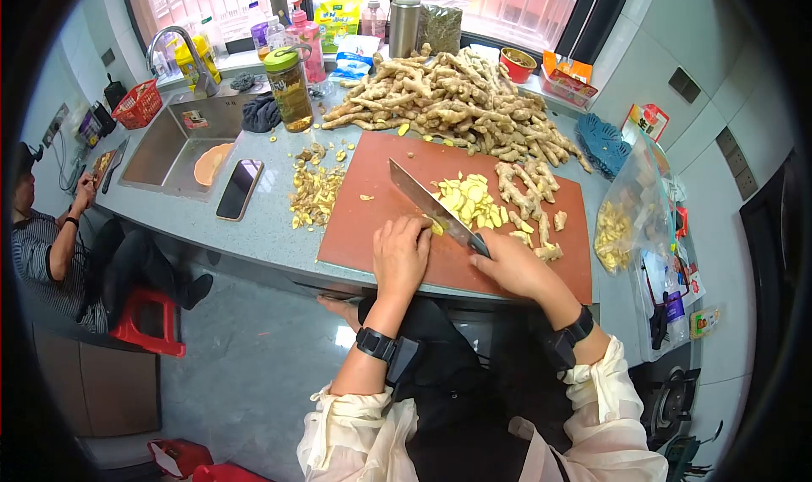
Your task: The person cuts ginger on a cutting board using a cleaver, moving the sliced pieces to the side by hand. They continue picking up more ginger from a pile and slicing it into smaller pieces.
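My right hand (512, 264) is wrapped round the dark handle of a broad kitchen knife (423, 199), its blade slanting up and left over a reddish-brown cutting board (359, 182). Under the curled fingertips of my left hand (399, 258) is a small piece of ginger (436, 227), close to the blade and partly hidden. Beyond the knife lies a pile of yellow ginger slices (470, 199). Whole ginger roots (523, 193) rest on the board's right side. Ginger scraps (313, 193) are heaped on the counter just left of the board.
Behind the board rises a large heap of ginger (461, 97). A phone (240, 189), a tea bottle (290, 93) and a sink (152, 156) are leftward. A plastic bag of ginger pieces (615, 232) stands right. A person (55, 245) sits on a red stool (150, 321).
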A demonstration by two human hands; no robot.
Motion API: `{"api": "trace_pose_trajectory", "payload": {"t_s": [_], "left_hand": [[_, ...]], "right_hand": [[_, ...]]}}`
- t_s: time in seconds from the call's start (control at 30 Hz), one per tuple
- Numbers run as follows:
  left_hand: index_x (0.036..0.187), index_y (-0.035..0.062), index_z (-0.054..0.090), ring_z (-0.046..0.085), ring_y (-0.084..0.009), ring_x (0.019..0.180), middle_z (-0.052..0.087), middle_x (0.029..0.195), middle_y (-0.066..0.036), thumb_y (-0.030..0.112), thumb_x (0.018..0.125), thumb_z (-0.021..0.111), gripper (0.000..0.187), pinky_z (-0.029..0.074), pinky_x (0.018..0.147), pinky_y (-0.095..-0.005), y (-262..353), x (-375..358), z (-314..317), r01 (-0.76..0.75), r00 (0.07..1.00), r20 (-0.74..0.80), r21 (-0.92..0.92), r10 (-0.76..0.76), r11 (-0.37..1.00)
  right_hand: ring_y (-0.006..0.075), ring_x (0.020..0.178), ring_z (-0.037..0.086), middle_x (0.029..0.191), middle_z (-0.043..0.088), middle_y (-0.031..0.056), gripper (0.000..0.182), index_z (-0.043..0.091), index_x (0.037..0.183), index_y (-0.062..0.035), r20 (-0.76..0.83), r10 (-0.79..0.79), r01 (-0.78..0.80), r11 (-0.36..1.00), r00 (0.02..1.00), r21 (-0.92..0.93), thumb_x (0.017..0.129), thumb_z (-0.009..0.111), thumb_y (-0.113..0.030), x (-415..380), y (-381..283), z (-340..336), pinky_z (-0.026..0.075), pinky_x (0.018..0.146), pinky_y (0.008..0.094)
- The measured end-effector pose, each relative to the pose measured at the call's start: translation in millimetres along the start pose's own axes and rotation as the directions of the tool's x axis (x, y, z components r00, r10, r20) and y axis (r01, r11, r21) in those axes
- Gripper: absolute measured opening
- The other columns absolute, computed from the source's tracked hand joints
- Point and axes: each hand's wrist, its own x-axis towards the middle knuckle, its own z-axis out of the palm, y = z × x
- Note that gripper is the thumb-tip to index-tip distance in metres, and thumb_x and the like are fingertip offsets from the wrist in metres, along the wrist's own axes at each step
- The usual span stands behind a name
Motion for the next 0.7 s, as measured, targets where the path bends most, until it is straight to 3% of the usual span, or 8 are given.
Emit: {"api": "trace_pose_trajectory", "payload": {"t_s": [0.1,0.17,0.3,0.7], "left_hand": [[0.102,0.0115,0.074,0.063,-0.0271,0.099,0.072,0.104,-0.004,0.016,0.091,0.072,0.012,0.044,0.091,-0.0411,2.0,-0.8,-1.7,0.005,1.000,0.011,0.004,-0.005,1.000],[0.102,0.0115,0.074,0.063,-0.0272,0.099,0.072,0.104,-0.004,0.016,0.091,0.072,0.012,0.044,0.091,-0.0411,2.9,-1.2,-2.3,0.004,1.000,0.006,0.003,-0.004,1.000],[0.102,0.0117,0.074,0.064,-0.0277,0.100,0.072,0.103,-0.005,0.015,0.091,0.072,0.012,0.045,0.090,-0.0414,0.8,-0.5,0.7,-0.021,0.999,-0.026,-0.017,0.021,1.000],[0.101,0.0112,0.074,0.064,-0.0283,0.098,0.072,0.102,-0.005,0.016,0.090,0.073,0.012,0.045,0.088,-0.0421,2.0,0.3,-2.4,-0.002,1.000,0.009,0.019,0.002,1.000]], "right_hand": [[0.0465,0.102,0.066,0.105,0.068,0.0283,0.032,0.055,0.115,0.0004,-0.041,-0.079,0.080,0.996,0.996,0.028,0.098,0.066,-0.025,-21.0,14.6,-4.7,0.051,0.088,0.0518],[0.0454,0.102,0.065,0.106,0.068,0.0269,0.031,0.057,0.116,-0.0003,0.066,0.013,-0.023,0.987,0.998,0.159,0.098,0.066,-0.024,-37.1,12.3,-16.7,0.051,0.088,0.0496],[0.0447,0.103,0.064,0.107,0.067,0.0257,0.032,0.057,0.116,0.0004,0.053,0.051,-0.058,0.988,0.997,0.146,0.097,0.067,-0.024,-45.4,9.6,-23.6,0.050,0.088,0.0479],[0.0475,0.105,0.064,0.109,0.066,0.0297,0.036,0.055,0.117,0.0019,0.016,-0.047,0.047,0.999,0.999,0.022,0.098,0.068,-0.025,-34.4,6.5,-27.6,0.050,0.089,0.0514]]}}
